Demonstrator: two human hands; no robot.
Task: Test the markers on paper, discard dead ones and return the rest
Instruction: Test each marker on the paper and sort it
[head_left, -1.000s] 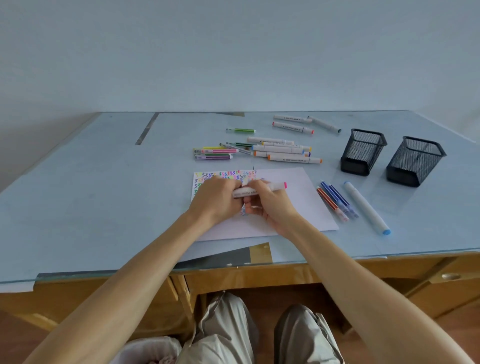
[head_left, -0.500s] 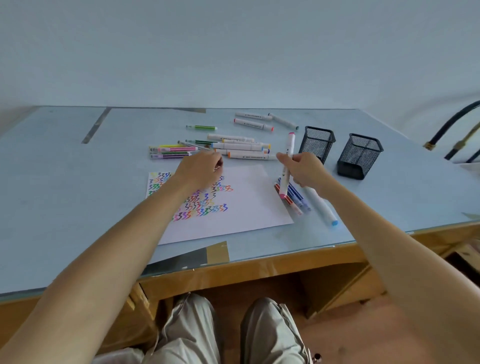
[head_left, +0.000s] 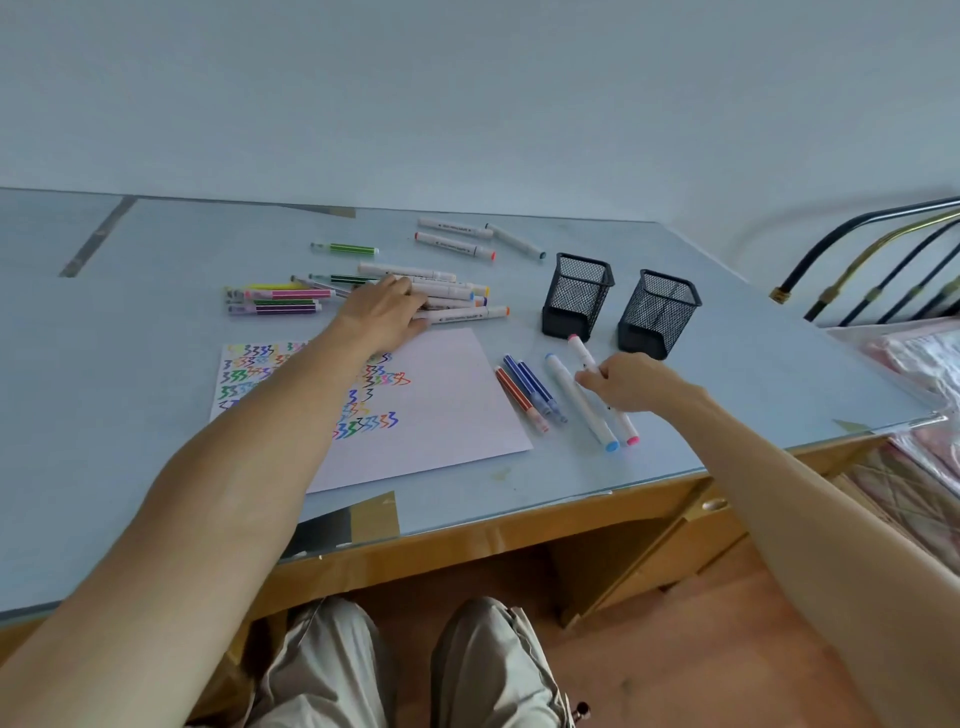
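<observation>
Markers (head_left: 441, 296) mostly lie untested beyond the scribbled paper (head_left: 441, 415); right hand (head_left: 631, 382) pinches a pink-capped marker (head_left: 582, 353) beside five sorted ones; left hand (head_left: 387, 312) rests flat, fingers straight.

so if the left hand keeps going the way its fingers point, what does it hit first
The left hand points right and slightly away, already on the white markers. Past them the nearer mesh cup probably comes next, though depth is hard to judge.

Markers ring a sheet of paper (head_left: 447, 410) on a desk (head_left: 130, 364).
A marker pile (head_left: 447, 296) lies behind it; two mesh cups (head_left: 576, 296) stand behind loose markers (head_left: 530, 392) at its right.
</observation>
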